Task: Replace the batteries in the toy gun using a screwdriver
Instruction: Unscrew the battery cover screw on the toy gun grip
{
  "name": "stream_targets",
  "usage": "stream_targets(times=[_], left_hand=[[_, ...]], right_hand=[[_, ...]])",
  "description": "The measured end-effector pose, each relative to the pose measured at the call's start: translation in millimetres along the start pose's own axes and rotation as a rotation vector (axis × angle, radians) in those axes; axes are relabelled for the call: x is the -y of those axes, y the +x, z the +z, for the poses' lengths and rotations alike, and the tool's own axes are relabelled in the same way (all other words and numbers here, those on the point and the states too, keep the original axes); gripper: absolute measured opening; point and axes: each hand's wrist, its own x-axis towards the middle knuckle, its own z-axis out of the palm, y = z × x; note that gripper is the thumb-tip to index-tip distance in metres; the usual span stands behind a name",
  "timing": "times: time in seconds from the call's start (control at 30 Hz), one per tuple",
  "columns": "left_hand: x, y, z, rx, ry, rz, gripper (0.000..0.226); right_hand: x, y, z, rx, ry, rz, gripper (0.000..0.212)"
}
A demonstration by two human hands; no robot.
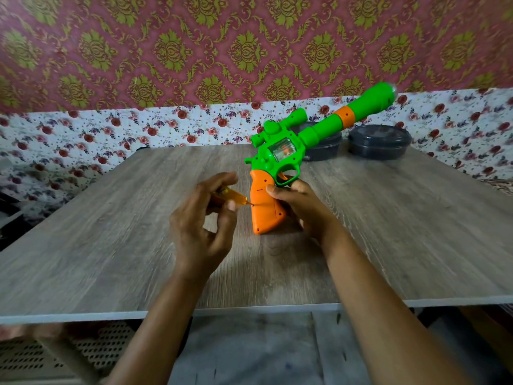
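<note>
The green and orange plastic toy gun (280, 151) stands with the butt of its orange grip (266, 212) on the grey wood-grain table (111, 245), near the middle. Its barrel slants up and away to the right.

The right hand (302, 204) holds the grip from the far side, thumb laid across the near face and fingers curled behind. The left hand (200, 218) pinches a small screwdriver with a translucent amber handle (230, 196) between thumb and forefinger. Its other fingers are loosely spread. The tip meets the left edge of the grip, apparently at a screw, though the screw itself is too small to make out.

Progress: the grip looks closed, with no cover lifted. No batteries, old or new, are in view. I judge the screw is being worked, but whether loosening or tightening cannot be told. If loosening, the cover, the battery swap and the refastening all remain.

Surroundings: 2 dark round lidded containers (379, 141) sit at the table's far right edge, 1 partly behind the gun. A white cloth with red flowers (138, 129) runs behind the table, under a maroon wall covering with gold motifs (249, 51).
</note>
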Motion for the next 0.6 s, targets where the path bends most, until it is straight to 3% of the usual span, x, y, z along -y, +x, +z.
stream_targets(times=[0.23, 0.4, 0.6], left_hand=[[2.9, 0.0, 2.6, -0.019, 0.042, 0.010, 0.019], [4.1, 0.3, 3.8, -0.072, 0.060, 0.001, 0.027], [2.7, 4.8, 1.8, -0.253, -0.032, -0.061, 0.024]], right_hand=[[1.5, 0.6, 1.7, -0.013, 0.001, 0.012, 0.024], [3.7, -0.9, 3.3, -0.013, -0.010, 0.017, 0.027], [7.2, -3.5, 4.7, -0.001, -0.015, 0.018, 0.025]])
